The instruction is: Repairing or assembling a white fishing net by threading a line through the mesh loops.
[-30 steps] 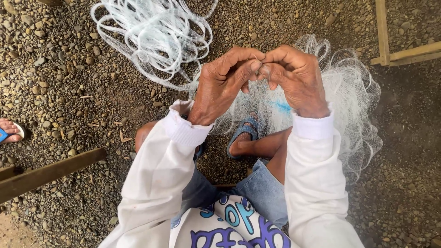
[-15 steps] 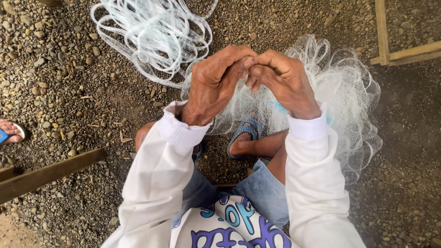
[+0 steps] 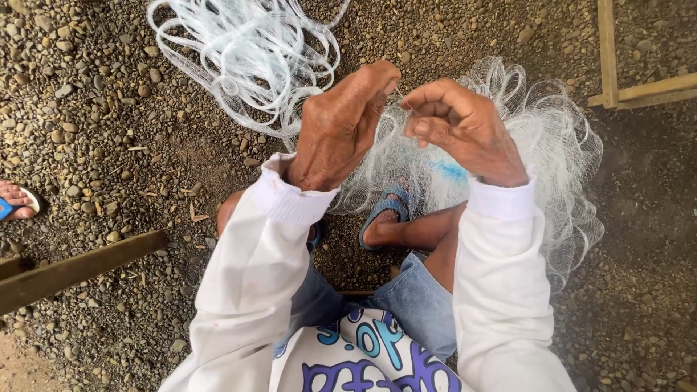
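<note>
Your hands have drawn apart since half a second ago: then the fingertips met in one knot above the net, now a small gap shows between them, and a thin line runs across it. Your left hand is curled narrow, thumb and fingertips pinched at the top on the fine white net; your right hand is likewise closed small, forefinger and thumb nipping the same strand just right of the left. Both hands have also lifted a little higher against the net than a second ago. The net itself lies where it was: its bunched, gauzy part spreads under and to the right of your hands, draped over your right leg, with a blue patch showing through it just below the right hand. A second heap, the looped net cords, lies on the gravel up and left of the left hand, unchanged. Your sandalled foot rests below the hands, under the net's edge. Left of the net, well apart, a plank lies on the gravel, and another person's foot shows at the far left edge. A wooden frame stands right of the net, at the top.
</note>
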